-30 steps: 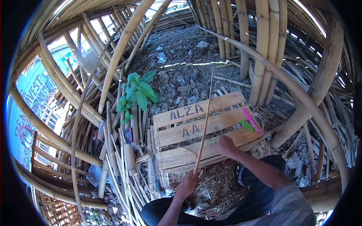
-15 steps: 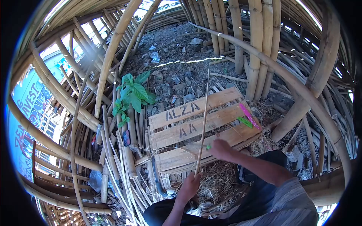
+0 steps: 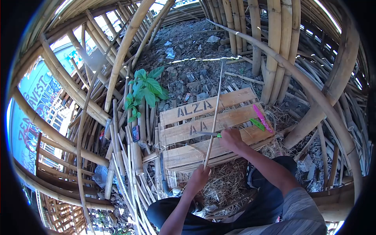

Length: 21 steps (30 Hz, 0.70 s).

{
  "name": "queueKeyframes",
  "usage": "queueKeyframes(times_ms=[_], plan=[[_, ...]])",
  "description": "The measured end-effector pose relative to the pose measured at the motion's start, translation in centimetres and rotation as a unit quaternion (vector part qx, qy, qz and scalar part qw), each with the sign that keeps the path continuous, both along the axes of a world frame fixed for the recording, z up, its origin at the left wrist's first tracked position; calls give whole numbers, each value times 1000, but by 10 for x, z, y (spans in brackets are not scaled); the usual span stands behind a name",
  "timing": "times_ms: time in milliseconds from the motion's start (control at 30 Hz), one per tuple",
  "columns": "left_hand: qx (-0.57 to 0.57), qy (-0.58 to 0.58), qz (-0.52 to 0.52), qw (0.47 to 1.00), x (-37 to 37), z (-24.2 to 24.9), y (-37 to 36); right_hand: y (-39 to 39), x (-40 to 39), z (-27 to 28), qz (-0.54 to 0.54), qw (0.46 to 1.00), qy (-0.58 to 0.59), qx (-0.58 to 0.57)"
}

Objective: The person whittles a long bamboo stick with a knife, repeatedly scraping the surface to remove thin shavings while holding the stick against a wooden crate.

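Observation:
My left hand is wrapped round the lower end of a long thin bamboo strip, which points up and away over a wooden crate. In my right hand is a knife with a green handle. Its blade points left and crosses the strip at about mid-length. The crate's slats bear the letters "ALZA" and "AA". A pink item and a green item lie on the crate's right side.
Bamboo poles stand around the rubble ground. A green plant, a phone-like object and cut bamboo strips are at the left. Straw lies between my legs. A thick curved pole crosses at the right.
My right hand and the knife have moved up along the strip, away from my left hand. The left hand still holds the strip, and the whole view has shifted slightly.

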<state>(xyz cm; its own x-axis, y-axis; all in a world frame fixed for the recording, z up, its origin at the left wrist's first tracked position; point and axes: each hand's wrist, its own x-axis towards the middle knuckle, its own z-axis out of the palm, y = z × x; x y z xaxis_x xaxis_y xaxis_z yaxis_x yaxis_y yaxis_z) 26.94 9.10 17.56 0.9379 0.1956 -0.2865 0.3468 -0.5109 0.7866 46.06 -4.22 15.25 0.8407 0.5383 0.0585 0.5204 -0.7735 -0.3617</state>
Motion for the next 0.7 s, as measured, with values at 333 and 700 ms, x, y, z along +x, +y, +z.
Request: queueKeyframes(times_ms=[333, 700], plan=[[-38, -11, -12, 999, -20, -16, -19, -41, 52, -6, -168, 984, 40, 40], [72, -44, -57, 995, -25, 14, -11, -30, 31, -11, -78, 996, 52, 2]])
